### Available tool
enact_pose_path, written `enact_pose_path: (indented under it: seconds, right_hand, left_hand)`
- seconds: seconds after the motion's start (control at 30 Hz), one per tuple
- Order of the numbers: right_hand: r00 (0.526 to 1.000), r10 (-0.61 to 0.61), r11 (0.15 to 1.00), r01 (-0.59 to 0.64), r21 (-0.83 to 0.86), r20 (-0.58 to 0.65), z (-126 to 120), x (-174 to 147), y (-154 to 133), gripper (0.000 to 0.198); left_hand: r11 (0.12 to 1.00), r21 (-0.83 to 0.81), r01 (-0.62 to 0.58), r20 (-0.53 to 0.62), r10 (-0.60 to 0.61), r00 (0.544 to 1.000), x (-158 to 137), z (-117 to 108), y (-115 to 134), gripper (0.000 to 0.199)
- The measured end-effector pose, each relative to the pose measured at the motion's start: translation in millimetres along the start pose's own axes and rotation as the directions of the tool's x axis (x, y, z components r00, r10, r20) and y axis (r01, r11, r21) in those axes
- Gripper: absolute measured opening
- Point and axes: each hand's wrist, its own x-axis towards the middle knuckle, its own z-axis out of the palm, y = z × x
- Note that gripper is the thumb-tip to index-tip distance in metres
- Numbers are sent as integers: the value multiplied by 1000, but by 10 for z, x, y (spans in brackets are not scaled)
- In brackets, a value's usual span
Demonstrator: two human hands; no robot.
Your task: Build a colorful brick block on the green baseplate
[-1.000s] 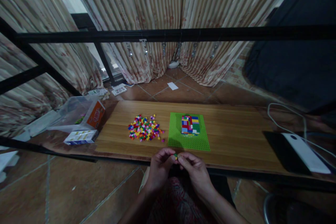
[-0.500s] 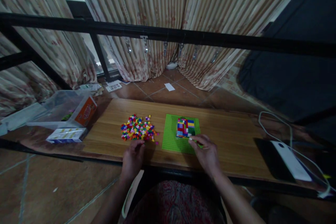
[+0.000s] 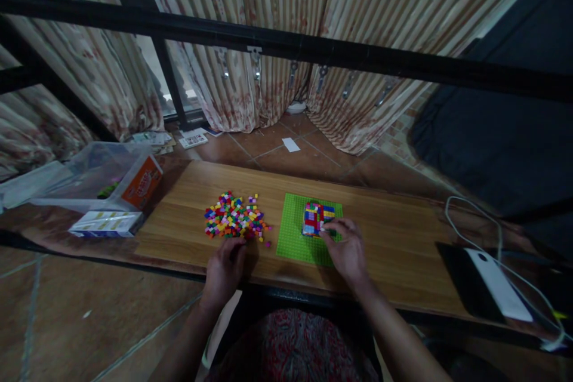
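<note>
A green baseplate (image 3: 293, 236) lies on the wooden board, carrying a block of multicoloured toy bricks (image 3: 312, 222). My right hand (image 3: 347, 250) reaches over the plate's right side. Its thumb and forefinger pinch a small white brick (image 3: 323, 228) at the front right part of the built block, partly covering it. To the left, a loose pile of small coloured bricks (image 3: 233, 218) is spread on the board. At the pile's near edge rests my left hand (image 3: 226, 265), fingers curled together; whatever they may hold is hidden.
A clear plastic box (image 3: 89, 185) with an orange label and a blue-and-white carton (image 3: 106, 224) stand at the left. On the right are a white device (image 3: 499, 283) on a black sheet and a white cable (image 3: 496, 215). A black rail (image 3: 286, 42) crosses behind the wooden board (image 3: 394, 239).
My right hand has moved slightly forward with the white brick, further over the built block. My left hand has hardly moved. The camera view has tilted a little.
</note>
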Motion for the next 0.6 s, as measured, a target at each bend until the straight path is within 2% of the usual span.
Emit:
enact_pose_path:
  seconds: [0.6]
  right_hand:
    - [986, 98, 993, -88, 77, -135, 106, -63, 12, 22]
  left_hand:
    - [1000, 18, 0, -1, 0, 1000, -10, -9, 1, 19]
